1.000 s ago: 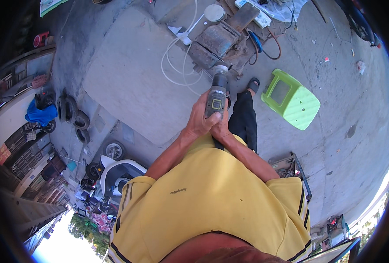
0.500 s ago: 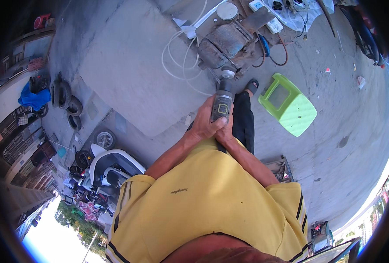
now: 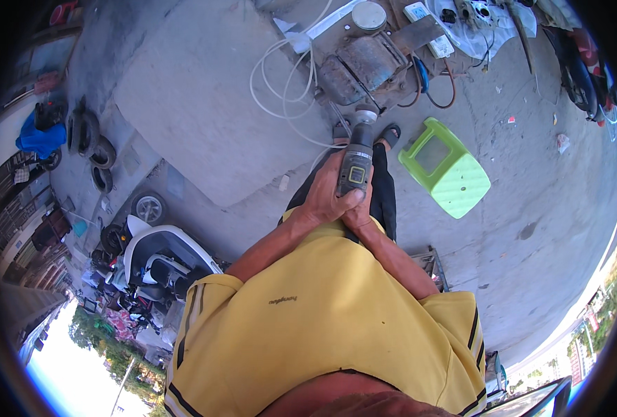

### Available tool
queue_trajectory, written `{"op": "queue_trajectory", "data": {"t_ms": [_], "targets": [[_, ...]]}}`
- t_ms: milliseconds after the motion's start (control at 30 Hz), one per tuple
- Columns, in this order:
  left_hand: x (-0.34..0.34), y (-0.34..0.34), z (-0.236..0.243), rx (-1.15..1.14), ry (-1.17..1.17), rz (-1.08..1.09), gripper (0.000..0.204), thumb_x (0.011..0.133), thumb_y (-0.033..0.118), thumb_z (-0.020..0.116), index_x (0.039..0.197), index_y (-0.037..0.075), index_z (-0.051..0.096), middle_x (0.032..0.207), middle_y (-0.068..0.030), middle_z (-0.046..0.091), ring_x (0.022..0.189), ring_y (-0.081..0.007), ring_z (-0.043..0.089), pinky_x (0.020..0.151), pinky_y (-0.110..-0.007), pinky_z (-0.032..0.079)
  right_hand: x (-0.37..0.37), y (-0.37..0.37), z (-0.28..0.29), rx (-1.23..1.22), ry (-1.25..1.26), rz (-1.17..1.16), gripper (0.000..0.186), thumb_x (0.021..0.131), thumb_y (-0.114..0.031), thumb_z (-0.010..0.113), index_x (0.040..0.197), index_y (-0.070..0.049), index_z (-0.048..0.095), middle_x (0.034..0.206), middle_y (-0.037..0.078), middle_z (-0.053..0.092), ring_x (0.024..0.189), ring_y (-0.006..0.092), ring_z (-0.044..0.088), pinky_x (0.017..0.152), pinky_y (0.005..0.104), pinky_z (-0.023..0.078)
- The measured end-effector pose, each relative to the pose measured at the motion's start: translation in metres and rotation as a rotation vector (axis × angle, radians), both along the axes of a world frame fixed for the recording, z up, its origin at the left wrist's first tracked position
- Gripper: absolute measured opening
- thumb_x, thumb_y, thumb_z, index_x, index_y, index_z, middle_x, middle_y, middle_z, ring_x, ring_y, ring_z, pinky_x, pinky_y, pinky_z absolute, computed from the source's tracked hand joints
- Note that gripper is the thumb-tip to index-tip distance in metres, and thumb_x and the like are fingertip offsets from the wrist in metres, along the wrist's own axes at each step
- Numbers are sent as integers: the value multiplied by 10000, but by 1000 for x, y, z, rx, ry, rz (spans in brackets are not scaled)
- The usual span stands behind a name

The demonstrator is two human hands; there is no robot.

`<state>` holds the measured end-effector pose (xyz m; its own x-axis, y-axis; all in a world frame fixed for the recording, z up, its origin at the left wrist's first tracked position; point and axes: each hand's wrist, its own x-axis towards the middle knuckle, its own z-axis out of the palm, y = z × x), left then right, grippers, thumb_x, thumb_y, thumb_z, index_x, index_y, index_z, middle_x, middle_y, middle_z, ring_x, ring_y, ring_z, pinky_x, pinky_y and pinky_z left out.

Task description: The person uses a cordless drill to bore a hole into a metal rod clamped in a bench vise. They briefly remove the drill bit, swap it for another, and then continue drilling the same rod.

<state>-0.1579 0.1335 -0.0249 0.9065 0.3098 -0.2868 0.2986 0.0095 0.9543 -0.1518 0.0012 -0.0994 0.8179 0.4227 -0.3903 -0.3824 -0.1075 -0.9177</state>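
Your left hand (image 3: 324,194) and right hand (image 3: 358,216) are gripping the dark grey, tube-shaped power tool (image 3: 354,167) near the rusty, blocky metal vise (image 3: 369,61), so you should be holding tight and steady.

Before the vise (image 3: 362,69), a power tool (image 3: 355,167); right of the vise and before it, a stool (image 3: 459,184); left of it, tubing (image 3: 252,80); behind it, a can (image 3: 369,15); far to its left, tyres (image 3: 88,135).

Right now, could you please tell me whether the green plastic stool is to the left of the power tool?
No, the green plastic stool is on the floor to the right of the power tool.
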Motion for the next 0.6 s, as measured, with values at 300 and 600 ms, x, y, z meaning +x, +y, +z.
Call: {"op": "queue_trajectory", "data": {"t_ms": [300, 600], "targets": [[6, 5, 6, 20, -18, -20, 833, 813, 610, 662, 1310, -43, 517, 1123, -197, 611, 1036, -355, 612, 957, -469, 474, 1, 14, 7, 53, 34, -29, 545, 838, -164, 783, 1265, -75, 455, 1064, 35, 567, 930, 155, 563, 827, 323, 519], [8, 9, -1, -2, -18, -23, 869, 774, 620, 679, 1327, -29, 513, 1179, -203, 587, 1102, -354, 581, 1009, -467, 441, -6, 16, -17, 146, 121, -103, 544, 880, -122, 747, 1324, -84, 435, 1108, 34, 561, 979, 152, 576, 874, 323, 529]]}}
